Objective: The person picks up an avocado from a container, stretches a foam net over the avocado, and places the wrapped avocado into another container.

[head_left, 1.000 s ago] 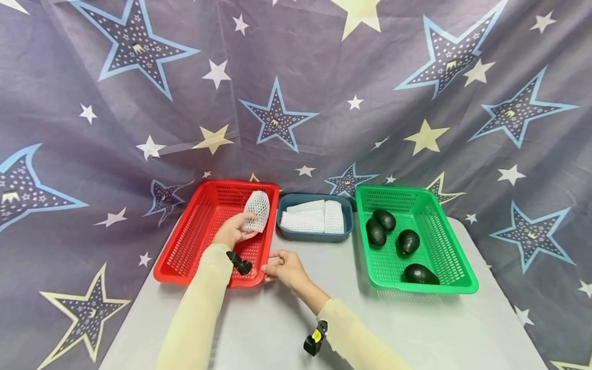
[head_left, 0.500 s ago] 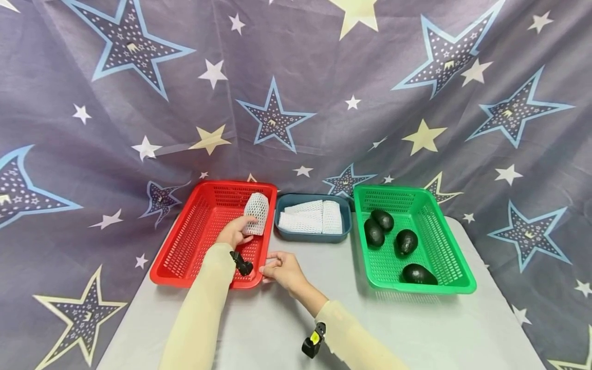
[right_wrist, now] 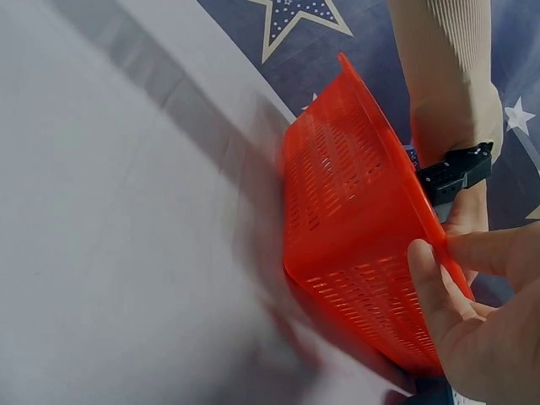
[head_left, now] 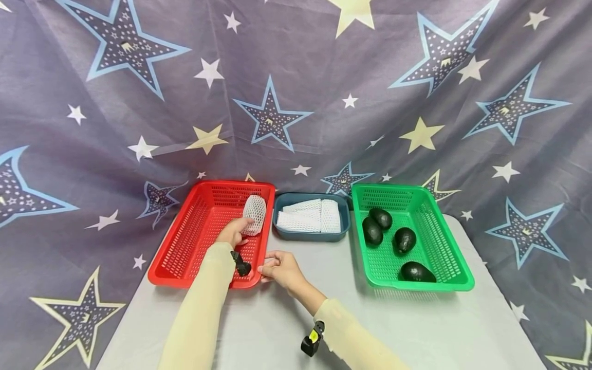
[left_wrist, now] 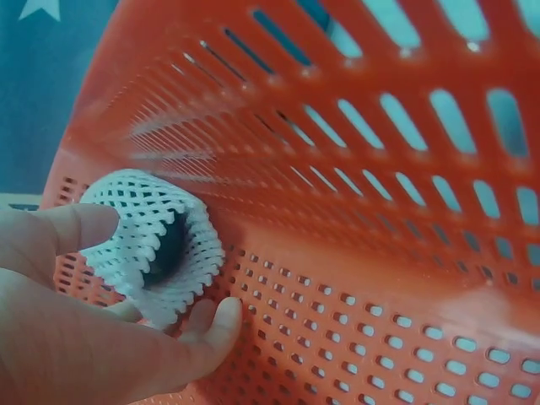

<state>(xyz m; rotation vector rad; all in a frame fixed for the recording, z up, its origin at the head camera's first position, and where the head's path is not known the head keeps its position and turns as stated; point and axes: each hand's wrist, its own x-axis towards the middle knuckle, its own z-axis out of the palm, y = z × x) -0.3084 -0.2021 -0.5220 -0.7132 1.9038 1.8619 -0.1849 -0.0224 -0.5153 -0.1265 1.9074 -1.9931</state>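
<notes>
In the red basket (head_left: 203, 221) lies a white foam net sleeve (head_left: 254, 213); the left wrist view shows a dark avocado (left_wrist: 167, 251) through its open end. My left hand (head_left: 233, 232) is inside the basket beside the sleeve. Its thumb lies over the net's side, and its fingers are spread below the open end, loosely about it. With thumb and fingers, my right hand (head_left: 284, 270) pinches the basket's rim at the near right corner. That grip also shows in the right wrist view, the thumb (right_wrist: 429, 274) outside the rim.
A blue-grey bin (head_left: 310, 237) with several folded white net sleeves (head_left: 300, 218) stands right of the red basket. Farther right, a green basket (head_left: 437, 234) holds several avocados (head_left: 404, 240). A star-patterned curtain (head_left: 296, 67) hangs behind the pale table (head_left: 416, 329).
The sleeved avocado has sunk slightly toward the red basket's floor, and my left fingers have loosened around it. My right hand keeps its place on the rim. The head view has shifted slightly.
</notes>
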